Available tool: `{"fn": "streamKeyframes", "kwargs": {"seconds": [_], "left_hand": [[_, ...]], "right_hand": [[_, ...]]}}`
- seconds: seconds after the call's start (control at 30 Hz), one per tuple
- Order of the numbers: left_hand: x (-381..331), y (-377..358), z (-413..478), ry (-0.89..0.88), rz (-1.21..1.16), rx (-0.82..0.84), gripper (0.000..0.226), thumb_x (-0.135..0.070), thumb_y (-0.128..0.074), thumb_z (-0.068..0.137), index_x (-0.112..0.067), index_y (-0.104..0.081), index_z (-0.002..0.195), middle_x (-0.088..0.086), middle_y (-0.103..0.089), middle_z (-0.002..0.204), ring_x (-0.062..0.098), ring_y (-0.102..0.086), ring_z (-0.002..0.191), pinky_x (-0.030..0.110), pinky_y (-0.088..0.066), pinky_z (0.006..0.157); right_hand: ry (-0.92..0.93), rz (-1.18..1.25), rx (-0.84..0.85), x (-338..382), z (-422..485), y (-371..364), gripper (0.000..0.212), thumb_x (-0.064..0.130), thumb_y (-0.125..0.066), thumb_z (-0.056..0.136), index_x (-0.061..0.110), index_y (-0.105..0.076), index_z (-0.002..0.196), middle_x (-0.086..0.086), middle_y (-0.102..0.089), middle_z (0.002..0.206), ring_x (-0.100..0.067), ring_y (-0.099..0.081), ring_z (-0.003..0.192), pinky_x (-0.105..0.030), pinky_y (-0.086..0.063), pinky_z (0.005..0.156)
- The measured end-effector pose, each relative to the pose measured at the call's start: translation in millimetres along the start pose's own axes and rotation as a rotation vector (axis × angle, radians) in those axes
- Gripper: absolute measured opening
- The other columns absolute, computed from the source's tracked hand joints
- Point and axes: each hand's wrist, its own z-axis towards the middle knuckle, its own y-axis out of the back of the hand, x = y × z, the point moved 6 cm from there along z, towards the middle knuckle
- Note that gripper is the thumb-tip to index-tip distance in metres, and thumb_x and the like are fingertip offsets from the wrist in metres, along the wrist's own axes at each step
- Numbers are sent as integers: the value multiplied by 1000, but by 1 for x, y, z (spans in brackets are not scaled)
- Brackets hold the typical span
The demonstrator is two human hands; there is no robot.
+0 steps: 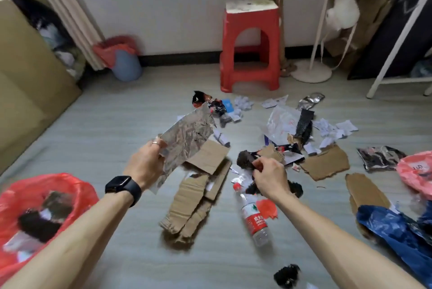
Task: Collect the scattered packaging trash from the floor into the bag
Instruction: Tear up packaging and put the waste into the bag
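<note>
Step in hand, as judged: carrying two pieces to the red bag (pixel 35 207), slumped open-mouthed on the floor at lower left, dark scraps inside. Best done by swinging the silvery, creased foil sheet (pixel 187 134) over the mouth first, then the dark crumpled wrapper (pixel 245 160), each released low to avoid drifting out. Left hand (pixel 145 167) curled round the sheet's lower edge; right hand (pixel 271 179) pinched on the wrapper amid the litter. Uncollected trash spread mid-floor: flattened cardboard (pixel 198 197), plastic bottle (pixel 253 218), torn paper scraps (pixel 332 129).
</note>
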Motion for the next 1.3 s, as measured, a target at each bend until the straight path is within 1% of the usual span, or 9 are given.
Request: {"fn": "streamKeyframes", "kwargs": {"seconds": [0.13, 0.43, 0.6, 0.73, 0.83, 0.93, 1.03, 1.17, 1.3], "left_hand": [[68, 51, -26, 126, -23, -77, 31, -8, -57, 86, -17, -61, 115, 10, -68, 113, 35, -64, 103, 42, -52, 80], [259, 122, -134, 573, 81, -169, 34, -10, -50, 88, -20, -56, 119, 9, -66, 117, 33, -63, 104, 41, -52, 82], [351, 121, -186, 849, 261, 69, 39, -22, -51, 93, -12, -44, 130, 11, -53, 132, 36, -59, 114, 44, -50, 91], [372, 107, -174, 758, 555, 226, 44, -3, -39, 97, -11, -38, 140, 8, -46, 138, 31, -61, 115, 40, -50, 83], [365, 94, -140, 556, 717, 106, 51, 2, -33, 92, -11, -48, 139, 10, -49, 136, 29, -67, 101, 31, -53, 68], [374, 39, -125, 513, 387, 299, 77, -9, -44, 95, -33, -4, 156, 9, -31, 155, 35, -58, 118, 39, -51, 80], [381, -4, -132, 695, 11, 359, 80, -20, -38, 96, -36, 17, 152, 16, -57, 133, 35, -62, 108, 41, -48, 85], [412, -31, -141, 770, -84, 425, 60, -33, -32, 98, -12, -23, 153, 11, -35, 155, 32, -42, 136, 39, -35, 110], [404, 15, -142, 706, -183, 172, 40, -34, -37, 98, -11, -62, 118, 6, -55, 127, 27, -51, 123, 34, -40, 102]], "right_hand": [[184, -35, 1, 104, 3, -11, 13, 15, -60, 89, 16, -72, 92, -9, -69, 94, -22, -55, 81, -29, -39, 70], [466, 48, 133, 295, -34, -113, 11, 15, -67, 88, 18, -76, 94, -4, -72, 91, -18, -58, 75, -25, -45, 68], [534, 77, 291, 345, -68, -192, 11, 16, -67, 84, 23, -75, 88, -4, -70, 87, -25, -65, 78, -34, -54, 71], [564, 59, 333, 360, -74, -235, 14, 13, -65, 84, 22, -75, 89, -2, -69, 90, -25, -64, 85, -29, -43, 69], [554, 59, 335, 358, -67, -255, 14, 13, -66, 85, 21, -75, 91, -3, -68, 92, -26, -63, 88, -29, -42, 71], [568, 65, 331, 358, -62, -274, 15, 11, -66, 85, 21, -75, 91, -2, -67, 90, -26, -62, 87, -29, -42, 71], [595, 117, 308, 365, -60, -277, 13, 12, -67, 86, 22, -74, 91, 0, -63, 86, -25, -62, 82, -28, -42, 70], [693, 220, 235, 398, -56, -273, 12, 10, -72, 85, 19, -76, 92, -2, -66, 88, -24, -64, 80, -30, -48, 73], [864, 326, 143, 447, -73, -264, 10, 8, -72, 86, 14, -75, 94, -7, -65, 89, -30, -67, 74, -40, -56, 69]]}}
